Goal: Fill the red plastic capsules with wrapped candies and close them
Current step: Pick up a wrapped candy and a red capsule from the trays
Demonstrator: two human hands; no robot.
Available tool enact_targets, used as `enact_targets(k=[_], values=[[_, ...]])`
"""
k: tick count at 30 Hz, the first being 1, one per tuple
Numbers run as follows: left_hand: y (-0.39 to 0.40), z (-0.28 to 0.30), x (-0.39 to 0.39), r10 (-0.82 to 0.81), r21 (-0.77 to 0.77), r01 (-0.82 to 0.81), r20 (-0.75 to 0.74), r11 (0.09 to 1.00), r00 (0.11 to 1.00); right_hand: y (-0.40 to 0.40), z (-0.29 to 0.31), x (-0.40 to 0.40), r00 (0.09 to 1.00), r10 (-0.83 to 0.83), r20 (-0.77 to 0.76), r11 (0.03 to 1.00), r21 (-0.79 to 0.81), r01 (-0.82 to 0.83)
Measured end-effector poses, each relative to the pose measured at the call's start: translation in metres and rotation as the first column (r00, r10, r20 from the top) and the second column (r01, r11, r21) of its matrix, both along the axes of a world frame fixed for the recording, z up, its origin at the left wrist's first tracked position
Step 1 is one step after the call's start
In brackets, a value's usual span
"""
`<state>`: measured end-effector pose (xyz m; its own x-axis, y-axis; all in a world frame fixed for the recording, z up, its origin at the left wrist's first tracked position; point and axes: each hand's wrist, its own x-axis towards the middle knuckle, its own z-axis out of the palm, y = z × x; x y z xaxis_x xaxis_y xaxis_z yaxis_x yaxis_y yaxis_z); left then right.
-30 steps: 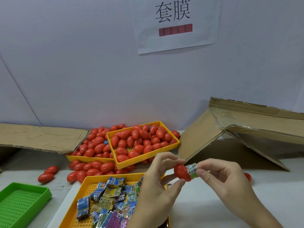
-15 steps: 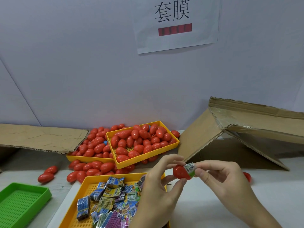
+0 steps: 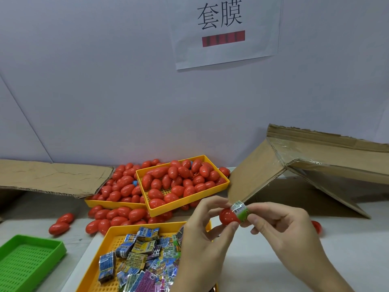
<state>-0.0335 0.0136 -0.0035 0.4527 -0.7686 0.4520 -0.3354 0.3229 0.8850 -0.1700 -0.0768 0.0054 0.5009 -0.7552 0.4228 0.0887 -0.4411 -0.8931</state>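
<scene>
Green perforated tray (image 3: 27, 258) front left; flattened cardboard (image 3: 52, 178) beyond; open cardboard box (image 3: 315, 165) right; wall sign (image 3: 226, 30).

White paper sign (image 3: 227, 32) on the wall reads "套膜".

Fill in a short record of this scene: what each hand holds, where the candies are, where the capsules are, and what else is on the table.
Left hand: holds a red capsule half
Right hand: pinches a wrapped candy, its end at the half's mouth
Candies: piled in the near yellow tray
Capsules: heaped in the far yellow tray, more loose beside and under it
Green tray: front left
Cardboard: right, propped like a tent
Sign: on the wall
</scene>
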Motion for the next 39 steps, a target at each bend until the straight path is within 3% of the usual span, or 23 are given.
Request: enact_targets(k=[6, 15, 22, 33, 39], values=[[0.000, 0.001, 0.000, 0.046, -0.026, -0.047, -0.022, 0.999, 0.999, 0.005, -0.004, 0.010, 0.995, -0.052, 0.089, 0.997, 0.059, 0.047], [-0.001, 0.004, -0.005, 0.061, -0.035, -0.063, -0.059, 0.997, 0.996, 0.005, -0.009, 0.012, 0.995, -0.069, 0.067, 0.993, 0.101, 0.062], [-0.003, 0.002, -0.005, 0.113, -0.079, -0.123, -0.118, 0.989, 0.987, 0.002, -0.013, 0.014, 0.989, 0.070, 0.133, 0.945, 0.308, -0.108], [-0.002, 0.000, -0.008, 0.161, -0.123, -0.165, -0.043, 0.979, 0.986, 0.002, -0.014, 0.015, 0.983, 0.112, 0.144, 0.928, 0.339, -0.155], [-0.003, 0.000, -0.008, 0.105, -0.107, -0.117, -0.112, 0.987, 0.988, -0.003, -0.014, 0.011, 0.980, 0.094, 0.174, 0.919, 0.363, -0.153]])
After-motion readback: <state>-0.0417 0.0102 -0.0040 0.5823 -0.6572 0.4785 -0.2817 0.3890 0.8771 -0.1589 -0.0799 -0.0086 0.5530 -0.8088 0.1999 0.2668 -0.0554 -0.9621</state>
